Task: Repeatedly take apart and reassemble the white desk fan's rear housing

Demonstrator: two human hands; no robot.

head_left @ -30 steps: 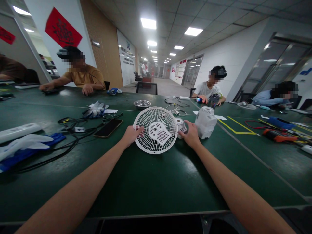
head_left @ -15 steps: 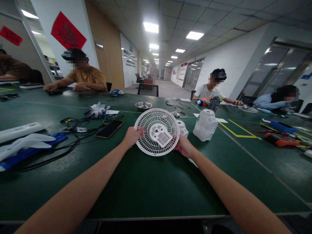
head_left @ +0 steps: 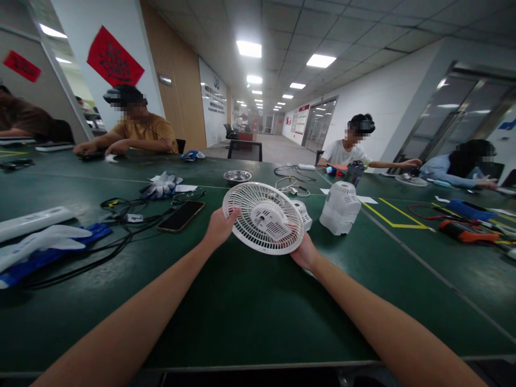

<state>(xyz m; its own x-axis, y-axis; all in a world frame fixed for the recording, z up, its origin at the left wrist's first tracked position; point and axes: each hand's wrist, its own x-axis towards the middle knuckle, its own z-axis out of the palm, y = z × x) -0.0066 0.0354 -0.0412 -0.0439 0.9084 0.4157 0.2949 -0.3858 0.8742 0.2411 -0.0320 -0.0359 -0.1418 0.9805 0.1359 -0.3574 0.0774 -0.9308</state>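
A round white fan grille (head_left: 245,215) is held tilted above the green table (head_left: 242,322), its slotted centre plate facing me. My left hand (head_left: 221,228) grips the left rim, thumb over the front. At the lower right rim my right hand (head_left: 305,252) is closed round the edge, its fingers partly hidden behind the grille. Just behind the grille, partly covered by it, stands a small white vented part (head_left: 302,214). A larger white plastic housing (head_left: 341,209) stands upright to the right of it.
On the left lie a phone (head_left: 181,216), black cables (head_left: 131,228), blue-and-white gloves (head_left: 48,244) and a white power strip (head_left: 32,223). A metal bowl (head_left: 237,176) sits farther back. An orange multimeter (head_left: 467,231) lies at right. Several people sit across the table.
The grille has tilted, its right side turning lower and its face more oblique. Both hands have kept their grip. A co-worker's arm at right has reached farther out.
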